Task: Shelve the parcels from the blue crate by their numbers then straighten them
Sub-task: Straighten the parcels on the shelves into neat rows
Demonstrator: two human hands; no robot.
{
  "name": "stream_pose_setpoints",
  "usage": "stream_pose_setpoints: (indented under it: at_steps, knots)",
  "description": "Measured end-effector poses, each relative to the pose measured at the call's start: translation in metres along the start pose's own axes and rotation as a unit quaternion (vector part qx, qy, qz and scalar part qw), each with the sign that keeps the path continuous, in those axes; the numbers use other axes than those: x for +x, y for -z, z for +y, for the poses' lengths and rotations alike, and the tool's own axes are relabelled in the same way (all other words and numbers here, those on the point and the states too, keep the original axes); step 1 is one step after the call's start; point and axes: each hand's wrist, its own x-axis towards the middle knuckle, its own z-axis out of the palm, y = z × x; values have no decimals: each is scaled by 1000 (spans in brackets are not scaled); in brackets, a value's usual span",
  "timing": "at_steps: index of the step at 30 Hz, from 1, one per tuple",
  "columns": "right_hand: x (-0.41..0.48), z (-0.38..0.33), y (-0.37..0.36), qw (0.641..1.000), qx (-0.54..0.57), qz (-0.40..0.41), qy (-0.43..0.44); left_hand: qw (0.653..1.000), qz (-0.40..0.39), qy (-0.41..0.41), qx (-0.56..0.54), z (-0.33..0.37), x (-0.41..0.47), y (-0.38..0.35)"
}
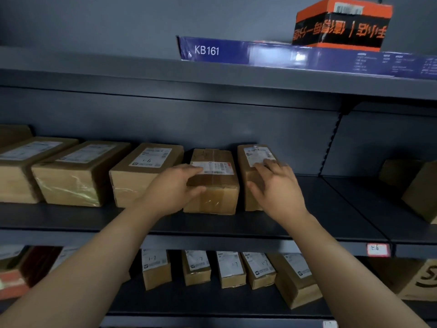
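Reaching onto the middle shelf [319,209], the person is laying the left hand [173,185] over the top left edge of a taped parcel [212,200]. Its fingers are lying flat beside the label and the thumb is lying along the front top edge. The right hand [277,188] is resting spread on the end parcel [256,153] just beside it, fingertips on the label. Neither hand is curling round a box. Both are pressing from above, likely so the parcels can be slid and squared rather than lifted. A dark gap is showing between the two, while the neighbouring parcel [132,183] on the left is sitting close to the taped one. This is looking like the straightening step, with these parcels already shelved. The blue crate is not showing, so whether more parcels are waiting cannot be told.
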Motion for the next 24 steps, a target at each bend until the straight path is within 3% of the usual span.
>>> stream_pose_setpoints:
  at_steps: [3,9,24]
  knots:
    - [-20,-25,-2,996,88,19,18,998,61,-10,-9,-6,-42,4]
    - [-64,-104,-20,985,148,21,90,994,99,0,49,-43,-132,6]
    - [-135,-349,-131,974,178,-81,115,987,-67,95,110,-235,-317,45]
